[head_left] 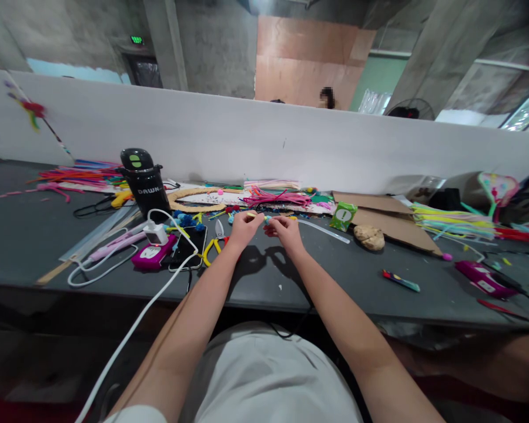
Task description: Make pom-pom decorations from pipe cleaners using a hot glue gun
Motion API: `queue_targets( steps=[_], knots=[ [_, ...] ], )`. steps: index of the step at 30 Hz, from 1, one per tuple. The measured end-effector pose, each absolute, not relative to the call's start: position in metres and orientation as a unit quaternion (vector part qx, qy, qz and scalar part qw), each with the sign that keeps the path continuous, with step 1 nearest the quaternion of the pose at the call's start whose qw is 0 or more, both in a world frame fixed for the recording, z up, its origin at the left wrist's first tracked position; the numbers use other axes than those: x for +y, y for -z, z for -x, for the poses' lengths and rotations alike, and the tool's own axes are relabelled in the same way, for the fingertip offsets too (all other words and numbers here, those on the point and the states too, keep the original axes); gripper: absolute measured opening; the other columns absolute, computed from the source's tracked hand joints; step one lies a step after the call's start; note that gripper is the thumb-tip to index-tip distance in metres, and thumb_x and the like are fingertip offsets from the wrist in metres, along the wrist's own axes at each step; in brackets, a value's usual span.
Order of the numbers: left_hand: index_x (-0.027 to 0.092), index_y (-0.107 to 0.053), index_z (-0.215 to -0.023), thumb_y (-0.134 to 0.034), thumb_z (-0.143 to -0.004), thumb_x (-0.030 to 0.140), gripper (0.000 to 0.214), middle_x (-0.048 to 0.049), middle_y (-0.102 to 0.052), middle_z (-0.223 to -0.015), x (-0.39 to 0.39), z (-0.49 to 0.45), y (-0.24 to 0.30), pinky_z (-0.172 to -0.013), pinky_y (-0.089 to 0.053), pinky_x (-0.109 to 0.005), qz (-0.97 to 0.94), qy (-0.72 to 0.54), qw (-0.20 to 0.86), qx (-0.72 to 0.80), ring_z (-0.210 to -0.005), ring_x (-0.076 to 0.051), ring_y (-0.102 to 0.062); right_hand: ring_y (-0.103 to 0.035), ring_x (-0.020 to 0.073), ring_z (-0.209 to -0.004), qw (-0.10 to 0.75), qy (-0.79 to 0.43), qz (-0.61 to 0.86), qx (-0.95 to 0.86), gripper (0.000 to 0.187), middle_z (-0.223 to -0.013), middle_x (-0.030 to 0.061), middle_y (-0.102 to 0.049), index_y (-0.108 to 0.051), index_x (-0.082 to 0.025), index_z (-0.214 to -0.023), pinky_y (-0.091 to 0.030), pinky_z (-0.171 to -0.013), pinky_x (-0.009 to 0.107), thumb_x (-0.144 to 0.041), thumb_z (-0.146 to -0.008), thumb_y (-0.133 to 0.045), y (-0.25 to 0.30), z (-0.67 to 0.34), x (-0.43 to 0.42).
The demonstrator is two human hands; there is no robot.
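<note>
In the middle of the head view, my left hand (244, 229) and my right hand (287, 232) are raised close together over the table's far half. Their fingertips pinch a small light-blue and yellow craft piece (267, 219) between them; its exact kind is too small to make out. Left of my left hand lie pliers with yellow and red handles (211, 249), jaws pointing away. A clear plastic strip (324, 230) stretches out to the right of my right hand. Bundled pink pipe cleaners (277, 197) lie just beyond both hands.
At left stand a black bottle (145, 188) and a purple power socket (153, 254) with a white cable, beside a phone (188, 249). At right are a green packet (343, 216), a tan lump (369, 237), a cutter knife (401, 281) and cardboard (397, 226). A white partition (203, 135) closes the back.
</note>
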State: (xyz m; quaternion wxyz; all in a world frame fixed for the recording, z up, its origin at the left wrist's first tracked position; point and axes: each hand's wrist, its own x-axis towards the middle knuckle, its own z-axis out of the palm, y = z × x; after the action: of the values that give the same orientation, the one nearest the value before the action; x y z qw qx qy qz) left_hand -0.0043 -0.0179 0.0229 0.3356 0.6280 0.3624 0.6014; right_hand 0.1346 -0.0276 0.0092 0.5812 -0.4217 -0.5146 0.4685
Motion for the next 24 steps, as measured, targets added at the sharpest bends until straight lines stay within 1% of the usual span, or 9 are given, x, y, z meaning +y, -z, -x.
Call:
queue_targets(
  steps=[5, 8, 10, 12, 14, 15, 19, 22, 24],
  knots=[
    [0.017, -0.044, -0.047, -0.062, -0.075, 0.033, 0.038, 0.0038, -0.037, -0.048, -0.014, 0.007, -0.022, -0.048, -0.023, -0.025, -0.601, -0.625, 0.322, 0.381, -0.049, -0.008, -0.033, -0.065, 0.0136, -0.056, 0.573, -0.488, 0.426, -0.503, 0.022, -0.066, 0.0038, -0.07, -0.065, -0.016, -0.075, -0.052, -0.055, 0.023, -0.038, -0.072, -0.062, -0.011, -0.135, -0.025],
    [0.017, -0.045, -0.047, -0.062, -0.074, 0.032, 0.036, 0.0043, -0.037, -0.047, -0.007, 0.01, -0.019, -0.047, -0.024, -0.024, -0.547, -0.654, 0.335, 0.401, -0.047, -0.008, -0.032, -0.061, 0.0117, -0.049, 0.519, -0.488, 0.451, -0.538, 0.015, -0.061, 0.0027, -0.068, -0.063, -0.017, -0.07, -0.047, -0.048, 0.02, -0.03, -0.071, -0.058, -0.014, -0.14, -0.027],
    [0.017, -0.046, -0.047, -0.063, -0.072, 0.032, 0.034, 0.0048, -0.036, -0.046, -0.002, 0.013, -0.017, -0.045, -0.022, -0.024, -0.51, -0.666, 0.355, 0.412, -0.045, -0.007, -0.032, -0.055, 0.0108, -0.043, 0.422, -0.486, 0.463, -0.609, 0.012, -0.051, 0.0011, -0.063, -0.062, -0.017, -0.065, -0.04, -0.041, 0.02, -0.026, -0.07, -0.057, -0.017, -0.15, -0.032],
    [0.017, -0.046, -0.047, -0.064, -0.07, 0.032, 0.033, 0.0054, -0.035, -0.045, 0.001, 0.014, -0.017, -0.043, -0.02, -0.024, -0.473, -0.675, 0.385, 0.415, -0.042, -0.006, -0.03, -0.051, 0.0106, -0.04, 0.276, -0.5, 0.456, -0.683, 0.015, -0.046, 0.0002, -0.059, -0.062, -0.016, -0.061, -0.036, -0.039, 0.02, -0.027, -0.07, -0.058, -0.021, -0.165, -0.037],
    [0.017, -0.045, -0.048, -0.065, -0.068, 0.032, 0.032, 0.0062, -0.033, -0.043, 0.001, 0.015, -0.018, -0.041, -0.018, -0.023, -0.439, -0.68, 0.419, 0.411, -0.04, -0.006, -0.028, -0.049, 0.01, -0.039, 0.136, -0.521, 0.433, -0.723, 0.019, -0.047, 0.0, -0.059, -0.063, -0.016, -0.06, -0.035, -0.038, 0.021, -0.032, -0.071, -0.062, -0.026, -0.185, -0.041],
    [0.017, -0.045, -0.048, -0.066, -0.067, 0.032, 0.031, 0.0065, -0.033, -0.043, 0.001, 0.015, -0.018, -0.041, -0.017, -0.023, -0.426, -0.683, 0.432, 0.407, -0.039, -0.005, -0.027, -0.046, 0.0095, -0.038, 0.105, -0.522, 0.43, -0.729, 0.025, -0.047, -0.0003, -0.057, -0.061, -0.017, -0.058, -0.033, -0.038, 0.021, -0.037, -0.072, -0.063, -0.028, -0.196, -0.042],
    [0.017, -0.044, -0.048, -0.065, -0.065, 0.029, 0.03, 0.0073, -0.03, -0.041, 0.0, 0.015, -0.021, -0.039, -0.016, -0.022, -0.403, -0.688, 0.457, 0.395, -0.038, -0.005, -0.025, -0.035, 0.0081, -0.035, 0.155, -0.432, 0.505, -0.731, 0.042, -0.039, -0.0021, -0.047, -0.057, -0.018, -0.051, -0.023, -0.038, 0.024, -0.052, -0.071, -0.067, -0.03, -0.236, -0.035],
    [0.017, -0.044, -0.048, -0.065, -0.066, 0.028, 0.029, 0.0075, -0.029, -0.041, 0.001, 0.015, -0.02, -0.039, -0.015, -0.022, -0.403, -0.685, 0.463, 0.392, -0.037, -0.004, -0.025, -0.037, 0.0094, -0.04, 0.25, -0.302, 0.572, -0.721, 0.041, -0.042, -0.003, -0.046, -0.057, -0.019, -0.05, -0.026, -0.043, 0.025, -0.053, -0.062, -0.076, -0.019, -0.243, -0.02],
    [0.017, -0.044, -0.048, -0.064, -0.066, 0.028, 0.029, 0.0075, -0.029, -0.041, 0.001, 0.015, -0.019, -0.039, -0.015, -0.022, -0.408, -0.684, 0.462, 0.391, -0.037, -0.004, -0.025, -0.041, 0.0112, -0.045, 0.299, -0.256, 0.597, -0.699, 0.037, -0.046, -0.0024, -0.05, -0.059, -0.02, -0.054, -0.029, -0.045, 0.025, -0.05, -0.058, -0.08, -0.007, -0.236, -0.011]
  ],
)
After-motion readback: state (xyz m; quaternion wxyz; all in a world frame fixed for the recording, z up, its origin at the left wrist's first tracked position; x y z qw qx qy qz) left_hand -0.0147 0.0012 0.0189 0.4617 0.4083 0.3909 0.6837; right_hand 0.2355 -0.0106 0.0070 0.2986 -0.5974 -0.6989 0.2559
